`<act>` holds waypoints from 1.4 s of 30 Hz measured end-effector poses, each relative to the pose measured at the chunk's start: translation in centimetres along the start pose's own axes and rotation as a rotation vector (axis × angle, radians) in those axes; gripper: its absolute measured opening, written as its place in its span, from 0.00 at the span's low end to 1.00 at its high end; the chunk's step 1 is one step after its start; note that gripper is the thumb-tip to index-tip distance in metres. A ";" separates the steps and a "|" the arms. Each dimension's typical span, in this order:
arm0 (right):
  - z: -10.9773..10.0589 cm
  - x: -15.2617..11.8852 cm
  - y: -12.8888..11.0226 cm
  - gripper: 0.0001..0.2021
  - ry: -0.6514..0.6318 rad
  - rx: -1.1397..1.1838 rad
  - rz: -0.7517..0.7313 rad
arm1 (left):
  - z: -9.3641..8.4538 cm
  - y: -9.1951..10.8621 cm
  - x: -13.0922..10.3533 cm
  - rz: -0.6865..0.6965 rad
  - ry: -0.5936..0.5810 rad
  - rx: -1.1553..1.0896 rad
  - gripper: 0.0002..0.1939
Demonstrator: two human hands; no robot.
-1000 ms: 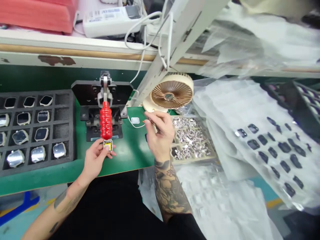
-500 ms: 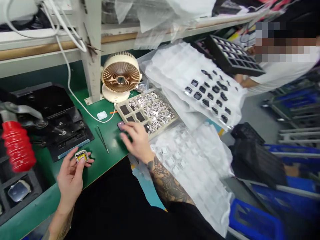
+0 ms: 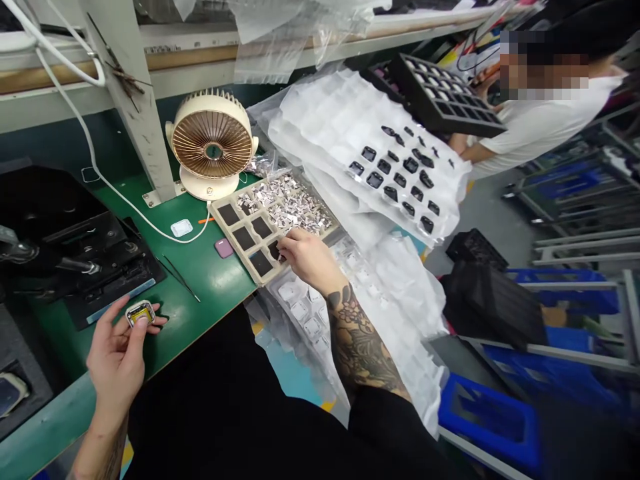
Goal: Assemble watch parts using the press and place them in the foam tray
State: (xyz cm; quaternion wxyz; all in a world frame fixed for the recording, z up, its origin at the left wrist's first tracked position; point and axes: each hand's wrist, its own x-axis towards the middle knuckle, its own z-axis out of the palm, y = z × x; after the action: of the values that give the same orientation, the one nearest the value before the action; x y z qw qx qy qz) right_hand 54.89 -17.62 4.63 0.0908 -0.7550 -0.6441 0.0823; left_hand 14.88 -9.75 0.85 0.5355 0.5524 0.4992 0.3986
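My left hand (image 3: 120,353) holds a small square device case (image 3: 141,313) with a yellow patch inside, thumb on its lower edge, over the green table (image 3: 215,273). My right hand (image 3: 310,257) reaches into the compartment tray (image 3: 257,277), its thumb and fingertips pinched at a near compartment; what lies between them is too small to make out. Small white and silver pieces (image 3: 295,207) fill the tray's right part, and dark pieces lie in its left compartments. A small purple block (image 3: 223,248) lies left of the tray.
Black tweezers (image 3: 183,280) and a white square piece (image 3: 181,228) lie on the table. A fan (image 3: 213,143) stands behind the tray. At the left is a black fixture (image 3: 100,267). Plastic sheets (image 3: 320,113) bear black parts; at the right back, a person (image 3: 560,120) holds a black tray (image 3: 440,100).
My right hand has moved from beside the purple block to the tray, and its fingers have closed. My left hand still holds the case. The view has shifted to the right.
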 end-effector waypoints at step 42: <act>7.9 2.5 -20.1 0.03 0.091 1.227 -0.127 | -0.3 -0.2 0.2 0.222 -0.166 0.207 0.11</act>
State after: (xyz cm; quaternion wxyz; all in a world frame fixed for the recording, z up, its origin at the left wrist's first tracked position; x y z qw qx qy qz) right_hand 34.08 -11.79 1.85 0.5407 -0.5282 -0.5185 0.3997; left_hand 14.58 -9.50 0.70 0.4677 0.6874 0.4277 0.3547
